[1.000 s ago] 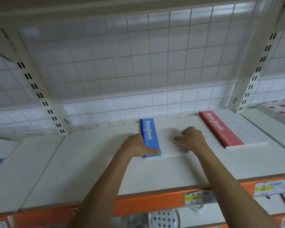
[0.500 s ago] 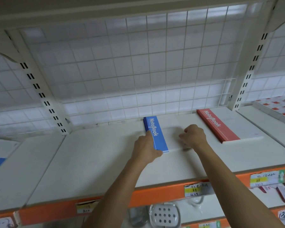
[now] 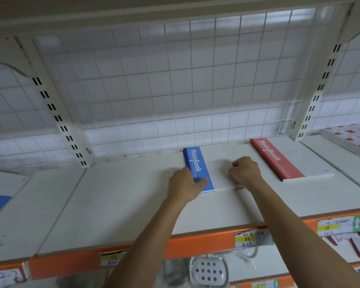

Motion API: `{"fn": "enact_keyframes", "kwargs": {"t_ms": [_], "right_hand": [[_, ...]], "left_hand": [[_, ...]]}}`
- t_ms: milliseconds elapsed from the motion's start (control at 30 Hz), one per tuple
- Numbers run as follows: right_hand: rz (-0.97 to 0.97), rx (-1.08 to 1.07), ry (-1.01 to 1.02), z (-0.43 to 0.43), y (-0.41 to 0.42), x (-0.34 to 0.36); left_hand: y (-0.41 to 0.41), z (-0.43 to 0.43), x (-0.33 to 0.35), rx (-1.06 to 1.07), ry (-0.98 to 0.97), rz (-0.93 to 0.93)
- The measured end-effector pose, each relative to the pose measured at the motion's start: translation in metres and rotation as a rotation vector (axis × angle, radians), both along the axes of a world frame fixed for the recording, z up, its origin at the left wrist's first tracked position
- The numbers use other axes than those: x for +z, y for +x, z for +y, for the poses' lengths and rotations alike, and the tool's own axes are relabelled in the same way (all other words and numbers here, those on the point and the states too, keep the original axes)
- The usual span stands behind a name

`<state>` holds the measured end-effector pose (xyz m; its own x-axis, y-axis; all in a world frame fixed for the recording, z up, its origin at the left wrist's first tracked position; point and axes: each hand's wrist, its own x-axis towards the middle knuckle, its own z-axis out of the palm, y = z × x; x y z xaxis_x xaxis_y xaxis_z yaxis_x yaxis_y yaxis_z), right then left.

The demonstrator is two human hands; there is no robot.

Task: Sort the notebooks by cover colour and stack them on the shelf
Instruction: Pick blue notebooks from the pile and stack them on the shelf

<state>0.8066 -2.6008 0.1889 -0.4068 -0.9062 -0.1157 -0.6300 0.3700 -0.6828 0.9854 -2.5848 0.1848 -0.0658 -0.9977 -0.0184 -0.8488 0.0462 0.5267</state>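
Head view: blue notebook [image 3: 197, 163] flat on shelf [image 3: 112, 204], centre rear, left grip [image 3: 185, 185] clamped on its near-left corner, right grip [image 3: 244, 171] curled onto its near edge, apparently squaring it, well apart from red notebook [image 3: 276, 161].

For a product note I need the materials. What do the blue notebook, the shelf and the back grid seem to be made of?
Blue notebook: paper with a card cover, matte print; white page edges show at its near end.
Shelf: probably painted metal, dull cream, smooth; wood is possible.
Grid: thin wire, apparently white-coated metal, see-through squares.
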Motion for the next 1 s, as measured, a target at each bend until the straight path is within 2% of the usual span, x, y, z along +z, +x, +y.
{"fn": "enact_keyframes", "kwargs": {"t_ms": [233, 433, 900, 1000], "right_hand": [[-0.019, 0.035, 0.036, -0.026, 0.002, 0.012], [-0.008, 0.030, 0.030, -0.045, 0.006, 0.014], [0.018, -0.011, 0.038, -0.066, 0.003, 0.006], [0.072, -0.001, 0.017, -0.064, 0.006, 0.008]], "left_hand": [[0.004, -0.047, 0.011, 0.208, 0.151, 0.243], [0.000, -0.076, 0.011, 0.256, 0.192, 0.305], [-0.004, -0.089, 0.009, 0.187, 0.129, 0.088], [-0.005, -0.085, 0.009, 0.163, 0.097, 0.059]]}}
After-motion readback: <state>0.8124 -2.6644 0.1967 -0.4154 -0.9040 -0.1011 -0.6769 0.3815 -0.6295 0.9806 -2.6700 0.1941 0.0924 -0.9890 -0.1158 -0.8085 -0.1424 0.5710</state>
